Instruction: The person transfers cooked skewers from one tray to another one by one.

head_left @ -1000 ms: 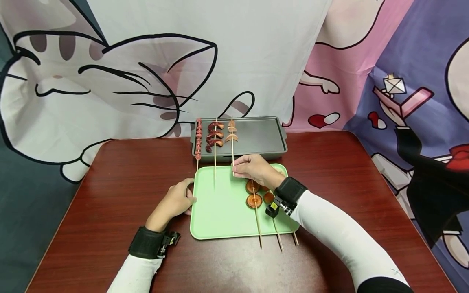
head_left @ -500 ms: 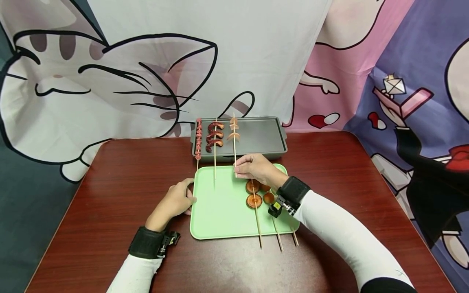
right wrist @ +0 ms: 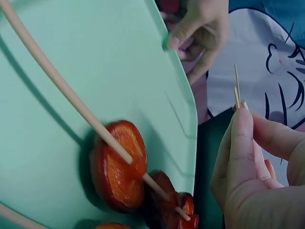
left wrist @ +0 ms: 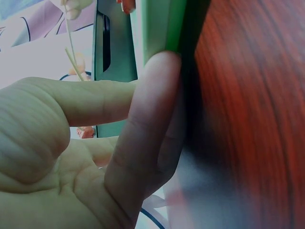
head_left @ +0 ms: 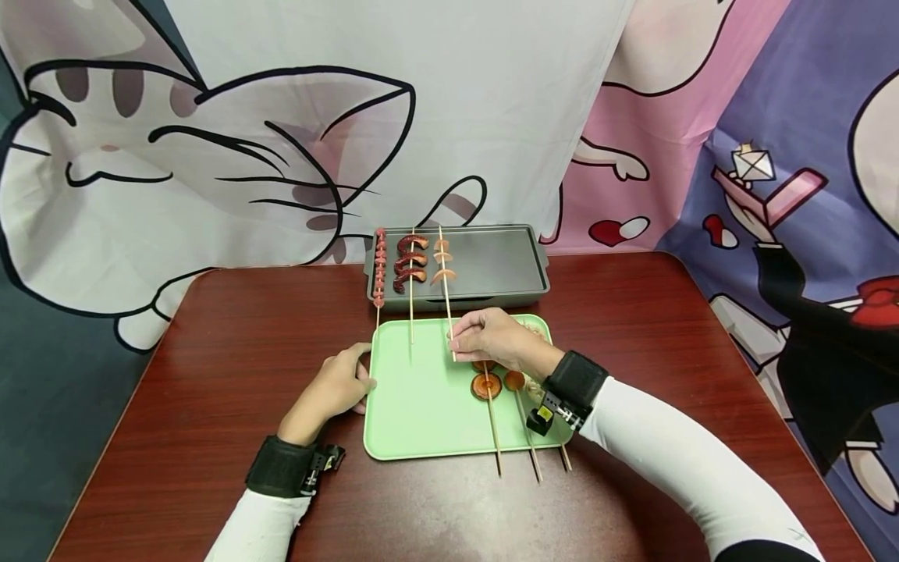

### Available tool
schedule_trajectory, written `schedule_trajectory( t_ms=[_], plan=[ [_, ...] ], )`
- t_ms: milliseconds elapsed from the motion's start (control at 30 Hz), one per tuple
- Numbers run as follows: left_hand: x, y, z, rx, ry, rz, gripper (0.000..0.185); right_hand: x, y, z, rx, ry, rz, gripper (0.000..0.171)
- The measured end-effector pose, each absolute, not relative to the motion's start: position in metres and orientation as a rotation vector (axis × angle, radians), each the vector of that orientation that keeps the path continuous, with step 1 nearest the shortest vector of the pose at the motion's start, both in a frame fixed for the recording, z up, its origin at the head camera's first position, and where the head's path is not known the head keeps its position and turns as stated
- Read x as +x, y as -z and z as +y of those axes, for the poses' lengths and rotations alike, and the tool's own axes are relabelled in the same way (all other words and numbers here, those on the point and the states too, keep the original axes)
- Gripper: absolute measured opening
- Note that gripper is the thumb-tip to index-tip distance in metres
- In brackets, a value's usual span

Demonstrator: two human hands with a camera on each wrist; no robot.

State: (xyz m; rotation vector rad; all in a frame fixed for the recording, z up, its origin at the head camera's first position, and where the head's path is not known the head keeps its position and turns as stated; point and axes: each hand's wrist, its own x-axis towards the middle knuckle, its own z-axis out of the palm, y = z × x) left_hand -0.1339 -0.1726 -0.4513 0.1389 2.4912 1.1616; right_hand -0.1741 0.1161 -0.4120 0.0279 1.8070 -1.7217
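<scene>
Skewers on a counter (head_left: 211,390), clock directions read from the head view about the middle of a green tray (head_left: 421,414). The right hand (head_left: 495,339), at about 1 o'clock, has a narrow grip: thumb and fingers pinch the bare lower part of a pale-slice skewer (head_left: 444,275), whose food end points towards 12 o'clock over a grey pan (head_left: 502,261); whether the slices touch the pan floor cannot be told. The left hand (head_left: 339,378), at 9 o'clock, holds the tray's edge. In the pan, running inward from its own 9 o'clock side, come a red-piece skewer (head_left: 379,269), a dark curled-piece skewer (head_left: 407,275) and the pinched one, all with stick ends towards 6 o'clock. On the tray, towards 3 o'clock, lie a round-slice skewer (head_left: 486,385), a brown-ball skewer (head_left: 515,380) and a third, mostly hidden behind the right arm, its stick (head_left: 565,459) jutting past the rim towards 5 o'clock. Handling, by judgement: the pinched skewer should be light, its thin stick stiff but snappable, the slices probably soft or rubbery and apt to slip or turn if squeezed. Best hold is the bare stick, as here; because the food sits at the far end, the tip may dip or roll, so a firm two-sided pinch suits it.
</scene>
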Motion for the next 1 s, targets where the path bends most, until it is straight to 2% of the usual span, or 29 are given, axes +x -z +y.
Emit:
schedule_trajectory(
  t_ms=[567, 1000],
  plan=[
    [-0.133, 0.452, -0.172, 0.127, -1.163, 2.485, 0.062, -0.138, 0.408, 0.124, -0.067, 1.65, 1.771, 0.019],
    [-0.135, 0.453, -0.174, 0.143, -1.153, 2.486, 0.062, -0.118, 0.411, 0.132, -0.137, 1.656, 1.702, 0.011]
  ],
)
